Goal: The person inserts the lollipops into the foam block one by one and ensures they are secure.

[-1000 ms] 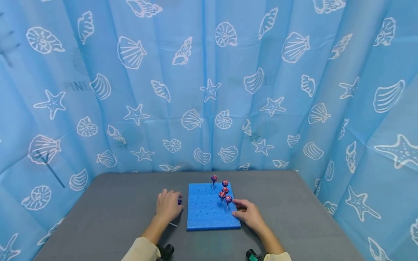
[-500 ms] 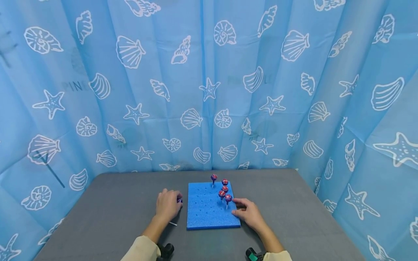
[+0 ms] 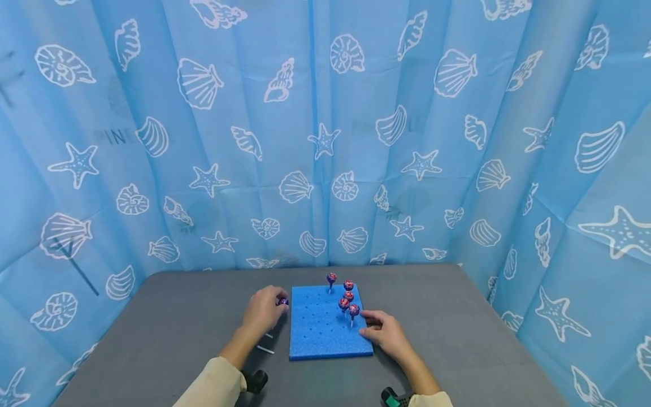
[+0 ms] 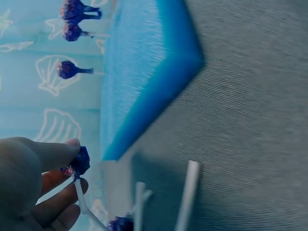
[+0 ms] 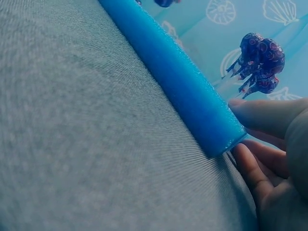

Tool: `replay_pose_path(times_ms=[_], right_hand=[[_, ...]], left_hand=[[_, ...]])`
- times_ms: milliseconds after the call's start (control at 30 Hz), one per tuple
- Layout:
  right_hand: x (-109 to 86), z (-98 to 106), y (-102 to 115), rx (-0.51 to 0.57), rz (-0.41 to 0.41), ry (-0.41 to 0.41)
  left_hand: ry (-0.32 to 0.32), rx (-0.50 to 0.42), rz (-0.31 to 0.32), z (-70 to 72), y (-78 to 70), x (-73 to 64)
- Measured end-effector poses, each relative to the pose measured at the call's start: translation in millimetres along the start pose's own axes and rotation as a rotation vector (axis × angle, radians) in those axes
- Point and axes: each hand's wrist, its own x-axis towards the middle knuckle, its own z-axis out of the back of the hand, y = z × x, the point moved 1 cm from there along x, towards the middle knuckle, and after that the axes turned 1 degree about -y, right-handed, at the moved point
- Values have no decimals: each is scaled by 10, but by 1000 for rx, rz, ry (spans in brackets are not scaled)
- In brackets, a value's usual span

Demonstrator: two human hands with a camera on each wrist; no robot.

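My left hand [image 3: 263, 312] pinches a lollipop [image 4: 82, 161] by its dark-wrapped head between thumb and fingers; its white stick hangs down. It is just left of a blue foam board [image 3: 312, 339] with small holes. Several wrapped lollipops [image 3: 354, 310] stand upright in the board's right and far parts. At the board's right edge, my right hand [image 3: 389, 332] grips the foam with thumb and fingers near the corner, as the right wrist view shows. Under the left hand, more lollipop sticks [image 3: 265, 350] lie on the table, their heads mostly hidden by the hand.
A dark grey cloth covers the table [image 3: 432, 294]. Behind it hangs a blue curtain [image 3: 325, 209] with white shell prints. Another wrapped lollipop head [image 4: 120, 224] shows at the bottom of the left wrist view.
My left hand has moved slightly forward and right with the lollipop, uncovering a second white stick on the table. The right hand stays at the board's edge.
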Motion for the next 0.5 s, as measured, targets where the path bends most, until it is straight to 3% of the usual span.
replay_pose_path(times_ms=[300,500], right_hand=[[-36,-18,-23,25,7,16],[-23,-15,-5,26,25,2]], left_hand=[[-30,-184,71,24,-92,126],[-103,-325,47,-21,-108,210]])
